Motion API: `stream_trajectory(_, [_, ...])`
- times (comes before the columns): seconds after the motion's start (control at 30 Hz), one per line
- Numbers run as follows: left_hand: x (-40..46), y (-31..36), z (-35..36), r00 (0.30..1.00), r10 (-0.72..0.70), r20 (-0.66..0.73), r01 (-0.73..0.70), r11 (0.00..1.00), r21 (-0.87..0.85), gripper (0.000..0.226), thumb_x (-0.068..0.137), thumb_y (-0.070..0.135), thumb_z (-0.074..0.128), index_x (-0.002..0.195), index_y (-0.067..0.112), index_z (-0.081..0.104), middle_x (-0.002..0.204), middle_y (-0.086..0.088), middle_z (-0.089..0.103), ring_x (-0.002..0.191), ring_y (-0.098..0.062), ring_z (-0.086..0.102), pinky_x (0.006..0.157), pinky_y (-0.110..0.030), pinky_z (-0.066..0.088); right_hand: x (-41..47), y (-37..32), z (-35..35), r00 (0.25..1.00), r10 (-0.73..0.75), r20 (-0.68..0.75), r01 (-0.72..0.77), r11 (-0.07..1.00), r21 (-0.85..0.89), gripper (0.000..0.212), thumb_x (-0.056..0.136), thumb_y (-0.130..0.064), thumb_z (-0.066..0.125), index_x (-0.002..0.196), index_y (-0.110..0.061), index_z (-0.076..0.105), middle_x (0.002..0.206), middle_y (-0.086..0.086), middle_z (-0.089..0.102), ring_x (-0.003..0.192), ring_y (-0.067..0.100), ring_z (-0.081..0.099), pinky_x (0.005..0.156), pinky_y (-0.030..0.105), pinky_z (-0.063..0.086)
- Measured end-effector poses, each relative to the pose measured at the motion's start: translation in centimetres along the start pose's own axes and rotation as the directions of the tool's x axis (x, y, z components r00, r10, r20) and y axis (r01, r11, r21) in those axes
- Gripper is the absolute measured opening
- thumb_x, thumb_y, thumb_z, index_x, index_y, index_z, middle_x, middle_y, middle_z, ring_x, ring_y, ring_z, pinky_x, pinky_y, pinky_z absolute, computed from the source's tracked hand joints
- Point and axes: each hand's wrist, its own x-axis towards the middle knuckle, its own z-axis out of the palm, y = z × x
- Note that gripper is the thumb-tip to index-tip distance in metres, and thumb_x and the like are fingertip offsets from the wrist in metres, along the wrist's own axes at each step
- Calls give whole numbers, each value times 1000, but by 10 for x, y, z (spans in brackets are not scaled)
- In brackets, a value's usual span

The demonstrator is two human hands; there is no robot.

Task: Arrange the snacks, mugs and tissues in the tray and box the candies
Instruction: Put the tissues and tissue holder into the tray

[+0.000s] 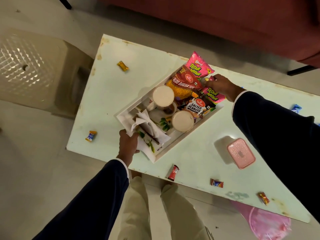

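Observation:
A white tray (174, 143) lies at an angle on the pale table (131, 80). It holds two mugs (163, 97) (182, 121), white tissues (152, 130) and snack packets: a pink one (197, 64), a red and yellow one (185, 84), salted peanuts (196, 106). My left hand (128, 144) grips the tray's near corner over the tissues. My right hand (221, 84) holds the top of a second pink packet (213, 96) at the tray's far side. A shut pink box (241, 153) stands to the right. Several wrapped candies lie loose, such as a gold one (123, 66) and a red one (173, 172).
A beige plastic stool (29, 66) stands left of the table. A dark red sofa (225, 23) runs along the far side. More candies (216, 183) (263, 198) (90, 135) (295, 108) lie near the table's edges. A pink bag (265, 224) lies on the floor at the lower right.

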Motion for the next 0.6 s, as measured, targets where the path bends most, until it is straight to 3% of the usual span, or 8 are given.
stream_trajectory(0.17, [4,15,-8,1000,18,-13,-17,999,42,47,98,38,61,137,23,40,126,-4,52,115,-34,57,59,-38,57,-14,12,0,997,78,-10,-76,988,136,60,78,-59,72,115,-14,59,102,3,69,89,24,68,82,37,56])
stream_trajectory(0.27, [12,36,-19,996,87,-9,-86,992,90,43,96,39,62,133,24,46,124,-5,57,114,-33,60,60,-38,57,-42,31,4,994,106,-40,-91,956,277,39,81,-54,72,92,-18,61,83,1,70,72,19,70,73,37,59])
stream_trajectory(0.33, [17,58,-27,990,139,-4,-136,977,162,42,96,38,63,132,22,48,125,-8,59,113,-33,62,67,-47,61,-66,46,12,987,138,-78,-101,928,359,31,83,-48,73,79,-18,63,73,3,71,65,22,69,73,43,60])
stream_trajectory(0.4, [23,79,-33,987,161,28,-163,959,233,43,96,35,62,133,19,48,127,-10,60,110,-34,64,75,-56,61,-89,63,24,972,212,-100,-143,874,464,26,82,-38,74,74,-15,65,76,9,70,70,28,68,79,54,58])
stream_trajectory(0.47, [31,100,-37,981,178,80,-194,939,283,45,95,36,63,134,19,48,125,-10,61,108,-34,65,74,-57,61,-108,78,40,950,296,-101,-194,810,554,22,82,-34,72,84,-13,67,85,12,72,75,29,70,82,58,58])
stream_trajectory(0.6, [45,129,-32,960,226,164,-274,880,389,45,95,38,63,134,21,47,120,-6,61,109,-35,64,75,-52,60,-134,99,71,906,414,-85,-258,700,666,45,81,-38,71,115,-9,63,103,12,75,82,30,75,80,51,61])
